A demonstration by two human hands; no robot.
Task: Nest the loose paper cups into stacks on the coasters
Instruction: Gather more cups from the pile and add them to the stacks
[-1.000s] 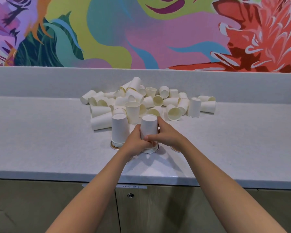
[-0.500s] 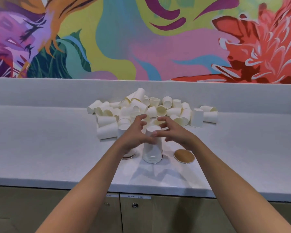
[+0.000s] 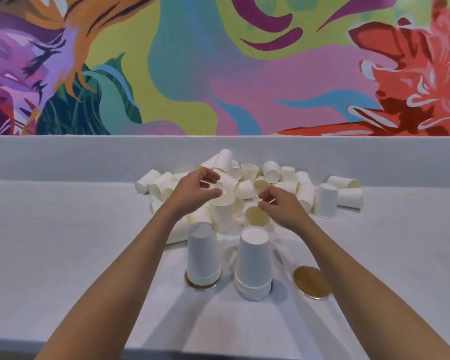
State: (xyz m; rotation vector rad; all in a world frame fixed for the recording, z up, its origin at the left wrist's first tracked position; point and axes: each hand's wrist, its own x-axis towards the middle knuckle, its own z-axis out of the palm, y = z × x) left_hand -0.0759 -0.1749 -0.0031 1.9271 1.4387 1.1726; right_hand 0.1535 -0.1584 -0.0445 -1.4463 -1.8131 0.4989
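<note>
Two stacks of upside-down white paper cups stand near me: the left stack (image 3: 203,255) on a brown coaster (image 3: 202,285), the middle stack (image 3: 253,266) hiding whatever is under it. A third coaster (image 3: 311,282) lies bare to the right. Behind them is a pile of loose cups (image 3: 247,178). My left hand (image 3: 192,190) hovers over the pile with loosely curled fingers, just above an upright cup (image 3: 222,214). My right hand (image 3: 281,203) hovers beside a cup lying on its side (image 3: 256,216), its fingertips close together. Neither hand visibly holds a cup.
One upside-down cup (image 3: 326,201) stands apart at the right of the pile, with two lying cups (image 3: 348,193) beyond it. The white counter (image 3: 63,255) ends at a low back ledge (image 3: 63,157) under a colourful mural.
Both hands have let go of the middle stack and moved away from me to the loose pile. The view has tilted up, so the stacks sit lower in frame.
</note>
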